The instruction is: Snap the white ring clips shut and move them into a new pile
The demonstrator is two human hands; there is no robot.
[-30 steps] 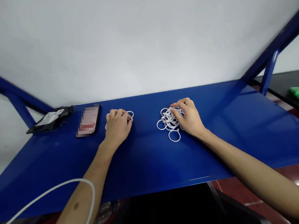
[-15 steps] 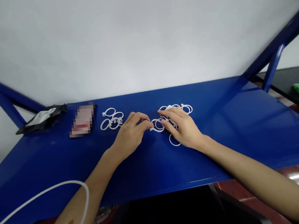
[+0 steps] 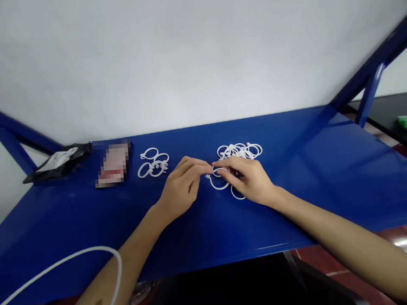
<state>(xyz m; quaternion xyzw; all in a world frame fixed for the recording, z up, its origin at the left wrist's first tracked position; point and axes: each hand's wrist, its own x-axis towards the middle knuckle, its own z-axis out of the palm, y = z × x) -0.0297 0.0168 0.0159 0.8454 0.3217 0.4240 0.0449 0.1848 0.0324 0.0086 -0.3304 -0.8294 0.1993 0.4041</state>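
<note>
My left hand [image 3: 181,186] is closed, its thumb and fingertips pinched at the left side of a white plastic ring [image 3: 219,187] with a small knob on it. From the other side, my right hand [image 3: 252,179] pinches the same ring between thumb and fingers, and its fingertips hide part of it. A second loop shows between the hands; whether it is a separate ring is unclear. Just beyond the right hand lies a heap of similar white rings [image 3: 240,150]. Another ring [image 3: 237,195] sits partly under the right palm.
Left of my left hand is a small group of white rings [image 3: 153,163] on the blue table [image 3: 202,236]. Farther left lie a blurred pinkish object [image 3: 113,163] and a black plastic package [image 3: 59,162]. A white cable [image 3: 74,252] loops over my left forearm.
My left hand has moved slightly right, to the right hand's fingertips. My right hand has drawn back a little from the heap, uncovering more rings. The ring between the hands has shifted and tilted.
</note>
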